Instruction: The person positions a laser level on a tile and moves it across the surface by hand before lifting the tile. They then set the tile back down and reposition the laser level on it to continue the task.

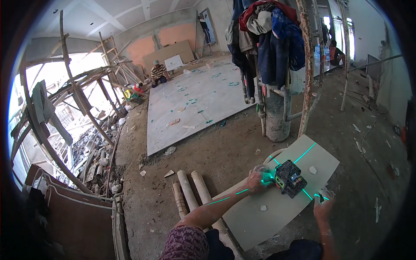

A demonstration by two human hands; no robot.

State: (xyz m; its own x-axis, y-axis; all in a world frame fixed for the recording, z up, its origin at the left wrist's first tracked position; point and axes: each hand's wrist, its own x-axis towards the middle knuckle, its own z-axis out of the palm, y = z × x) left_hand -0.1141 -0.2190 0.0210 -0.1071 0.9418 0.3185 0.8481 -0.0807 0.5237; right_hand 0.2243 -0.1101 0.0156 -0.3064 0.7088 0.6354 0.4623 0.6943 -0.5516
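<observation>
Black laser level [291,177] on a pale board [255,227], left hand [258,178] at its side, right hand [324,203] by the board's edge, both grips I can't tell, dirt floor [149,212], 3 tubes [201,186], pale tiling [223,104] beyond.

At lower right, a black laser level [291,179] is seen, and a beige board [271,216] is crossed by bright green lines [306,152]. At bottom centre, a sleeve [184,245] is patterned in purple; at upper centre, pale grey tiles [167,123] are dotted with teal.
</observation>
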